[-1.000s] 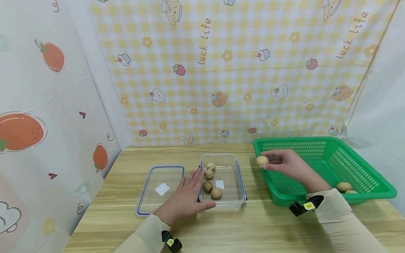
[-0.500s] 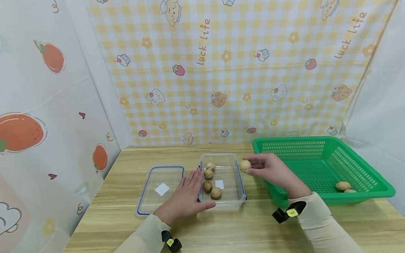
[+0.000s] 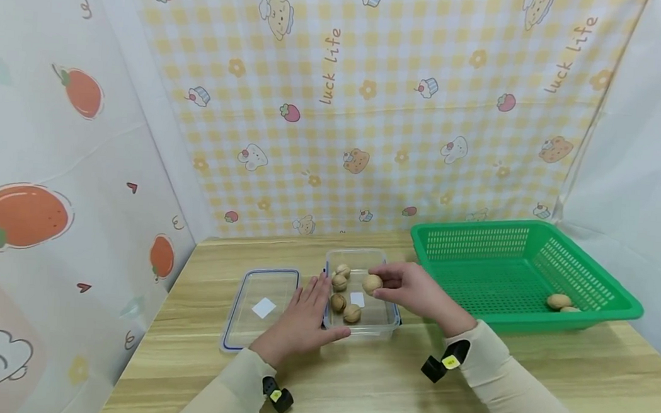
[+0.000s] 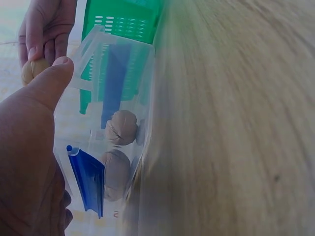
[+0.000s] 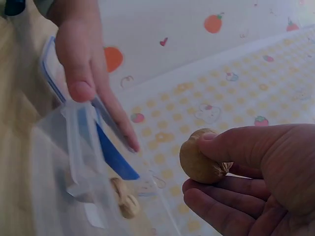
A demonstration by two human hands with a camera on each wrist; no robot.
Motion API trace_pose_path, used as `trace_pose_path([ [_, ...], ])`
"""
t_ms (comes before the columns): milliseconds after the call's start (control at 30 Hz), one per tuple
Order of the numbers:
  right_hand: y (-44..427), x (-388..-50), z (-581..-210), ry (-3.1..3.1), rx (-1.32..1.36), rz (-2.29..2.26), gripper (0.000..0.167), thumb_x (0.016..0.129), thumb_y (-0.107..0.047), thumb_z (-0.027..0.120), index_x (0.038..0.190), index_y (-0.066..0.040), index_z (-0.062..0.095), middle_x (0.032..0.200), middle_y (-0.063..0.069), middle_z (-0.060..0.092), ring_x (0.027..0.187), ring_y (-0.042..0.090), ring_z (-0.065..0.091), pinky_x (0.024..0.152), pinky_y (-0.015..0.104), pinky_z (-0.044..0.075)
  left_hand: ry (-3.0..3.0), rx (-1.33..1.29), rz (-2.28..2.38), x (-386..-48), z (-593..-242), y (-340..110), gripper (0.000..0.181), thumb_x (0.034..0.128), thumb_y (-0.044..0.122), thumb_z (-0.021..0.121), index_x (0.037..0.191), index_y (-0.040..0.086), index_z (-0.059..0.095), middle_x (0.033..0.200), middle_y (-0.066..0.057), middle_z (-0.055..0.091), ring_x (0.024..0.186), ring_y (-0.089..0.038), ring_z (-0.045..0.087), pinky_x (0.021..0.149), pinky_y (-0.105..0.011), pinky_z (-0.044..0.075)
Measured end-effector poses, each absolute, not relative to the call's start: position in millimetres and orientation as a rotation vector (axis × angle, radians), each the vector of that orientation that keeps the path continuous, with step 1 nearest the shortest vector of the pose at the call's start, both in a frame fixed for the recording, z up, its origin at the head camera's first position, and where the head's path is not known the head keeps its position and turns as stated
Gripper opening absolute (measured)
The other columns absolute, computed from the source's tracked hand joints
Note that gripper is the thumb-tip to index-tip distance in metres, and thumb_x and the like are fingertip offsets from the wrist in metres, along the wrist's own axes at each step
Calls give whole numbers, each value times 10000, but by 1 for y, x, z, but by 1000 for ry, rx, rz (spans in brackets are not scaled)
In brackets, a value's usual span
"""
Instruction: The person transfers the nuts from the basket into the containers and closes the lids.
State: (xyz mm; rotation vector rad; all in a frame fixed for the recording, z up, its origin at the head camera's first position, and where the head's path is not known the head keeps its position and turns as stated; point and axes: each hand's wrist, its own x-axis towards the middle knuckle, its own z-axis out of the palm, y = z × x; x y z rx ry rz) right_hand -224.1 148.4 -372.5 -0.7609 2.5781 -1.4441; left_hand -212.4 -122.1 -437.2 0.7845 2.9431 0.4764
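Walnut (image 3: 372,285) pinched in the right hand (image 3: 413,292), thumb against fingers, over the clear plastic container (image 3: 371,329) | four walnuts (image 3: 352,313) lie in its left half | left hand (image 3: 298,326), fingers straight, thumb spread, touches the container's left rim | blue-edged lid (image 3: 254,287) lies further left | green basket (image 3: 528,323) at right holds two walnuts (image 3: 559,302)

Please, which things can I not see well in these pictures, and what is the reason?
- Head view: the lower part of the front walnut in the green basket, behind the basket's front rim.
- Left wrist view: part of the held walnut, behind the right hand and the left hand's thumb.
- Right wrist view: the right hand is cut off by the right edge; walnuts in the clear box are blurred behind plastic.
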Motion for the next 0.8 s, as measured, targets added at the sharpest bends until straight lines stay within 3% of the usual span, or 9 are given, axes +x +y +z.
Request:
trace_pose_path([
  [300, 123, -225, -389, 2575, -828, -1389, 437, 915, -105, 755, 1320, 20, 647, 1215, 150, 696, 1045, 222, 703, 829, 284, 579, 2953, 799, 455, -217, -443, -124, 1133, 889, 818, 428, 1628, 57, 31, 1698, -104, -34, 1560, -303, -1, 1225, -559, 68],
  [600, 114, -224, -395, 2522, -778, -1402, 500, 897, -75, 766, 1358, 38, 606, 1258, 188, 683, 1141, 315, 675, 909, 388, 567, 2954, 791, 423, -215, -440, -122, 1157, 871, 856, 384, 1628, 53, 36, 1699, -108, -25, 1560, -299, -1, 1227, -551, 72],
  [800, 121, -220, -388, 2500, -738, -1426, 538, 918, -114, 754, 1402, 27, 568, 1304, 200, 656, 1187, 334, 649, 939, 406, 552, 2955, 784, 462, -215, -440, -122, 1128, 890, 812, 440, 1630, 59, 42, 1700, -115, -12, 1559, -304, -3, 1224, -562, 75],
])
